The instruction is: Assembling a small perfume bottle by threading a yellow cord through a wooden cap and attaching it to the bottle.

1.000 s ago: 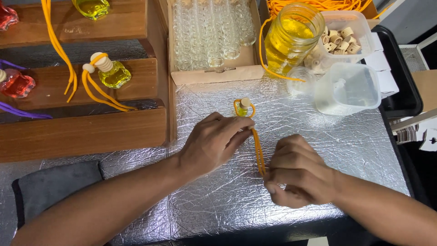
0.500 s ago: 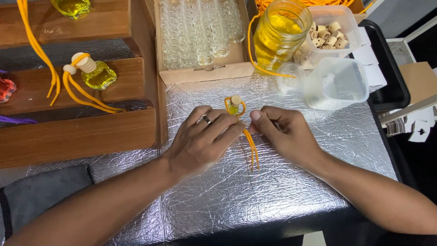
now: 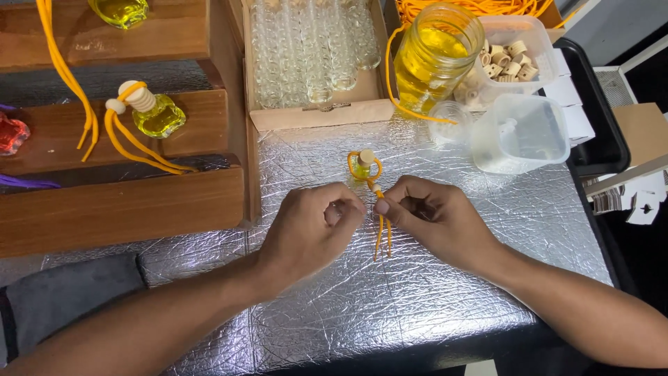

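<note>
Work in hand: stringing a small bottle point(image 3: 362, 166) of yellow liquid, wooden cap on, with an orange cord point(image 3: 380, 230) looped about its neck.
Bottle position: upright on the foil-covered table point(image 3: 417, 306), just beyond both hands, in front of the cardboard tray of empty glass vials point(image 3: 313, 49).
Left hand point(image 3: 309, 226): curled closed, fingertips pinched together beside the cord; whether cord lies inside the pinch, impossible to tell.
Right hand point(image 3: 435, 219): closed, thumb and forefinger pinching the cord just below the bottle, near a small bead or knot.
Cord: loop round the bottle neck already formed; two loose tails hanging down toward the viewer between the hands.
Done, judging by the layout: bottle filled, capped, cord passed round the neck and drawn together.
Left, judging likewise: knot or bead apparently not yet snugged up; tails untrimmed; bottle not yet set on the wooden rack point(image 3: 118, 202).
Finished pieces: one yellow bottle with cord point(image 3: 154, 115) lying on the rack's middle step, another yellow one point(image 3: 120, 10) on the top step, a red one point(image 3: 10, 134) at the left edge.
Supplies: glass jar of yellow liquid point(image 3: 435, 56) beyond the table edge, tub of wooden caps point(image 3: 511, 59) beside it, clear plastic container point(image 3: 522, 132) near the right hand, well apart from the bottle.
</note>
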